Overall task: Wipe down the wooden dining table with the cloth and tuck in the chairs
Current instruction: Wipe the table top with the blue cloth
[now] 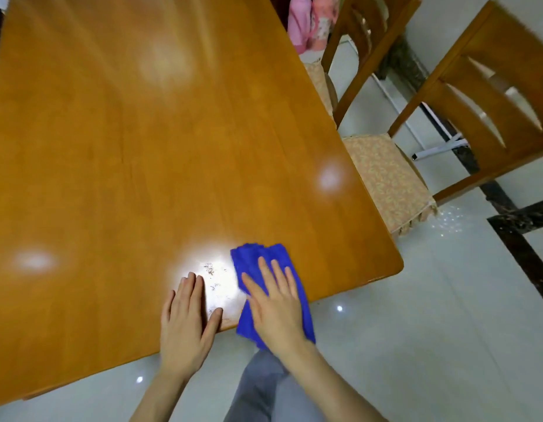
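The wooden dining table (148,153) fills most of the view, its near edge running towards the rounded right corner. A folded blue cloth (258,257) lies at that near edge, partly hanging over it. My right hand (273,303) presses flat on the cloth with straight fingers. To the left of it, my left hand (185,321) rests flat on the bare wood, close to a patch of worn finish under a bright glare. Two wooden chairs stand along the table's right side: the nearer chair (489,95) is pulled out, the farther chair (355,41) sits closer to the table.
The nearer chair carries a patterned seat cushion (386,181) beside the table's edge. Pink items (306,22) lie past the table's far right corner. The floor (431,315) is pale glossy tile with dark stripes at the right. My grey trouser leg (264,388) shows below the table's edge.
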